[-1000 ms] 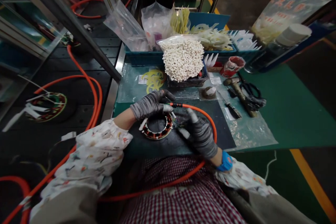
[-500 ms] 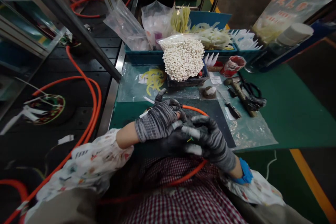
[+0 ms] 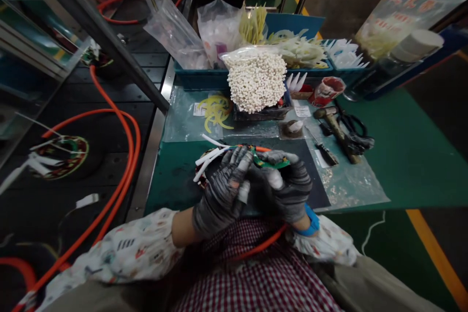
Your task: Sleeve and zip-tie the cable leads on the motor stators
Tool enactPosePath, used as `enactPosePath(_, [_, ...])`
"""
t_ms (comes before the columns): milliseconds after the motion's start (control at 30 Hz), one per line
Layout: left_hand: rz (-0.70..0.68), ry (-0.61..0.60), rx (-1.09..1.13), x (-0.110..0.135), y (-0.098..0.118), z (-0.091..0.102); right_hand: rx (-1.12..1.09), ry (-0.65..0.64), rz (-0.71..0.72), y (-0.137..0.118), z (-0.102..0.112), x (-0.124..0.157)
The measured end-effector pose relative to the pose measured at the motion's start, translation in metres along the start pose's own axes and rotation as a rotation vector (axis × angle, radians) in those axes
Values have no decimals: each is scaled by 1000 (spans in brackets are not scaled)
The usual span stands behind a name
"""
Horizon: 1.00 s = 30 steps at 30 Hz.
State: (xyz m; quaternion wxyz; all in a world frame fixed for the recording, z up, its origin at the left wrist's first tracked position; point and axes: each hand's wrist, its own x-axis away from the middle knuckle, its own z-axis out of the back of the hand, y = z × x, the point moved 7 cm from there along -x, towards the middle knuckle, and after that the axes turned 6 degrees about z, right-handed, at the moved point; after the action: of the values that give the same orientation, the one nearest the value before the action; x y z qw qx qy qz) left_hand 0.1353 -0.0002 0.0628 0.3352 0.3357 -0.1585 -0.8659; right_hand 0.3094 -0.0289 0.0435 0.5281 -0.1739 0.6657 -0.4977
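Observation:
Both my gloved hands hold a round motor stator (image 3: 214,158) tilted up off the black mat (image 3: 292,148). White sleeved leads stick out of it to the left, and a bit of green shows at its top edge. My left hand (image 3: 223,190) wraps its fingers over the stator's left side. My right hand (image 3: 287,187) grips the right side, thumb across the top. An orange air hose (image 3: 261,246) passes under my right wrist and behind the stator.
Behind stand a bag of white sleeves (image 3: 256,80), blue bins (image 3: 199,78) with plastic bags and yellow strips (image 3: 215,109). A hammer (image 3: 336,129), scissors (image 3: 353,129) and a small knife (image 3: 323,151) lie right. Another stator (image 3: 60,151) sits on the dark conveyor at left, with orange hose loops (image 3: 124,131).
The stator lay flat on the mat with the hose nozzle held at it; both hands have since closed round the stator and lifted it towards me, tilted up.

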Motion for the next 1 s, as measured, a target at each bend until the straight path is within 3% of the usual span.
enactPosePath(100, [8,25,1,-1,-3,12,-10,120,-147,11,-12,9])
enactPosePath(200, [-10,33,-59,-15,-15,36,-58,53,-205,18,-23,14])
enactPosePath(300, [13,50,-78,-28,-25,53,-84,-18,-101,15,-25,13])
enactPosePath(467, [55,3,120,-36,-27,53,-21,-131,75,12,-28,13])
enactPosePath(533, [140,-22,243,-41,-44,53,-32,-175,93,13,-32,14])
enactPosePath(633, [315,-19,208,-63,-100,55,-51,-208,96,15,-36,15])
enactPosePath(700, [364,-36,36,-85,-143,49,-41,-203,88,17,-36,14])
enactPosePath(800, [308,-216,-95,-117,-184,16,-35,-194,98,17,-37,14])
enactPosePath(900, [245,-295,-165,-135,-192,-14,-68,-217,114,17,-39,14])
enactPosePath(1000, [206,-324,-202,-137,-184,-28,-99,-222,112,16,-40,14])
